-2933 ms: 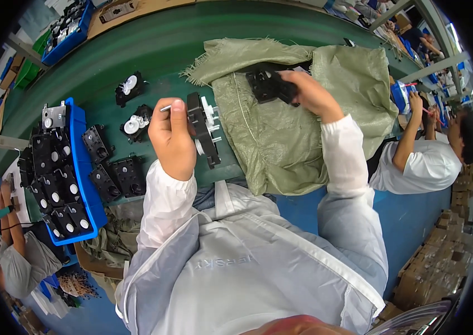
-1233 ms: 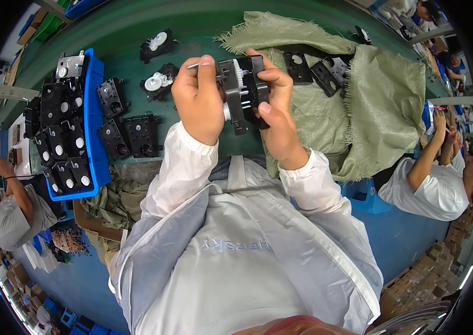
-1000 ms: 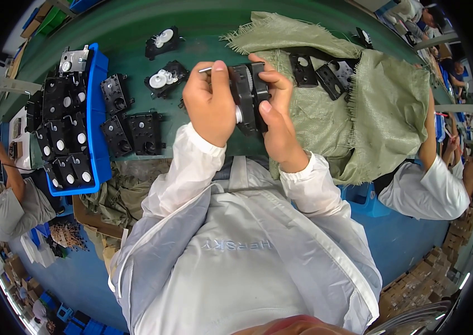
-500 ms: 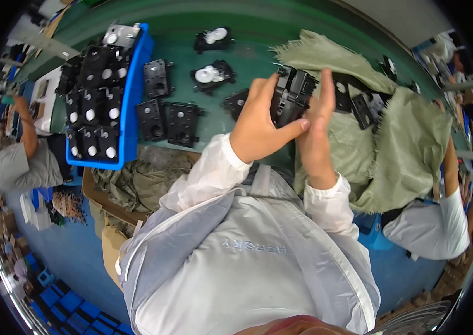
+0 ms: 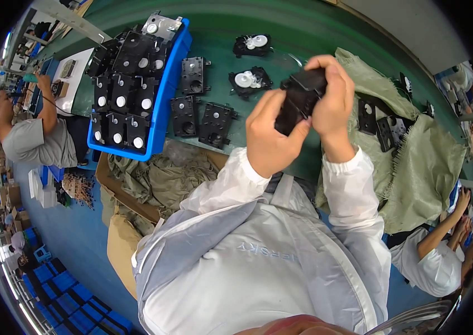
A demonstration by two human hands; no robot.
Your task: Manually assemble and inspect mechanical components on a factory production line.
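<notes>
Between my two hands, over the green bench, is a black plastic housing (image 5: 299, 99). My left hand (image 5: 273, 131) grips it from the left, thumb at its lower edge. My right hand (image 5: 334, 103) is wrapped round its right side, fingers bent over the top. The palms hide part of the piece. Just left of it lie two black gear units with white wheels, a nearer one (image 5: 250, 81) and a farther one (image 5: 252, 44). Several black plates lie farther left, among them an upright-lying plate (image 5: 193, 75) and a tilted one (image 5: 216, 123).
A blue bin (image 5: 165, 97) filled with black units stands at left. Woven green sacking (image 5: 426, 173) with more black parts (image 5: 384, 133) lies at right. A carton of cloth (image 5: 147, 184) sits below the bench edge. Co-workers are at far left (image 5: 38, 134) and lower right (image 5: 432, 257).
My right hand, which was flat and stretched beside the housing, has closed over it. The housing has turned in my hands. The whole view has shifted, moving the bench things rightward.
</notes>
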